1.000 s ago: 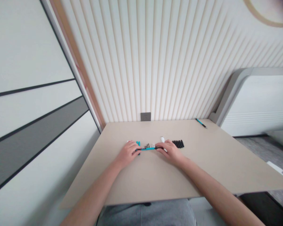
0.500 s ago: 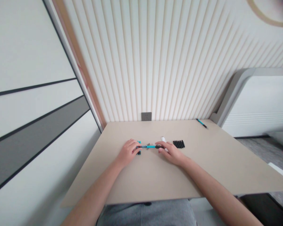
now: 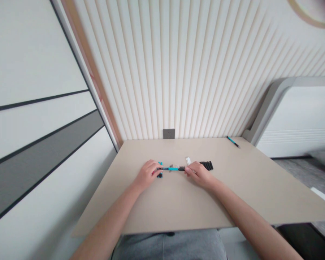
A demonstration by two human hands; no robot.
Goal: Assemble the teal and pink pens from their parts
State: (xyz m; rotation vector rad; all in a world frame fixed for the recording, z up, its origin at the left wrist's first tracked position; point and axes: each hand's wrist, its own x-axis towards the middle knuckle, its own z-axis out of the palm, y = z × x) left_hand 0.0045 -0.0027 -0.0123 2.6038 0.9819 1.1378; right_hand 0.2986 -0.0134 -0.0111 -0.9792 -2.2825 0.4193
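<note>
A slim blue-and-black pen (image 3: 174, 169) lies level between my two hands. My left hand (image 3: 146, 176) pinches its left, dark end. At the other end, the fingers of my right hand (image 3: 199, 174) are closed on the black section. Several blue-and-black pen parts (image 3: 160, 176) poke out beside my left fingers, partly hidden by that hand. Small clear and metallic pieces (image 3: 171, 166) lie just behind the pen. A flat white strip (image 3: 188, 160) shows behind my right hand, which covers its near end. Several short black tubes (image 3: 207, 165) lie in a row just right of that hand.
Another blue-and-black pen (image 3: 233, 142) lies at the back right of the beige table (image 3: 151, 213). A ribbed white wall with a dark socket (image 3: 169, 134) borders the table's back. White cabinet panels (image 3: 38, 144) stand at the left.
My right fingers have closed in around the pen's black end, where they were more spread before. My left hand keeps its hold. The view has shifted slightly.
</note>
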